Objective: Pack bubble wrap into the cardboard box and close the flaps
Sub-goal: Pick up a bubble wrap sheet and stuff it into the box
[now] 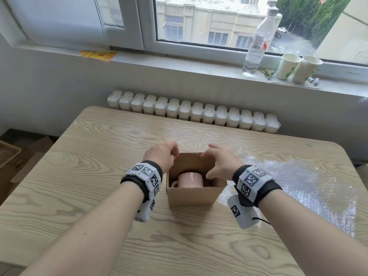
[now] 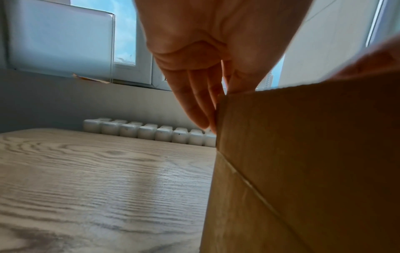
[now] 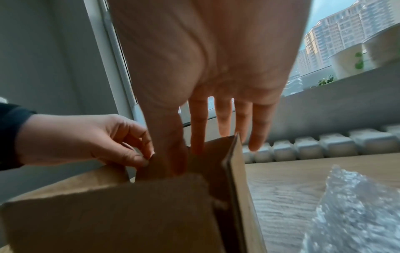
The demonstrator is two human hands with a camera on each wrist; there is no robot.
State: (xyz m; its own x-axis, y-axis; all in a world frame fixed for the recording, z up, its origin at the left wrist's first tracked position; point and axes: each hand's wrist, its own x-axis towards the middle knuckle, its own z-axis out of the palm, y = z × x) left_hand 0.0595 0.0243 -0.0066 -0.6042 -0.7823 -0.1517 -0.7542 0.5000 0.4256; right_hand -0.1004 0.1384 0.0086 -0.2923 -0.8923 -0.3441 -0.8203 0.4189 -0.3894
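A small open cardboard box [image 1: 195, 196] stands on the table with a pink mug [image 1: 190, 179] inside. My left hand [image 1: 175, 153] is at the box's far left top edge. In the right wrist view my left hand [image 3: 145, 154] pinches a flap edge between thumb and curled fingers. My right hand [image 1: 206, 166] hovers over the box's right side with fingers straight and spread. Its thumb and forefinger reach inside, and the upright right flap [image 3: 234, 171] passes between the fingers. Clear bubble wrap [image 1: 298, 186] lies flat on the table to the right of the box.
The wooden table [image 1: 99, 176] stands against a white radiator [image 1: 193, 112] under a windowsill. A water bottle [image 1: 258, 38] and two paper cups [image 1: 290, 65] stand on the sill at the right. Cardboard pieces [image 1: 12, 156] lie on the floor at the left.
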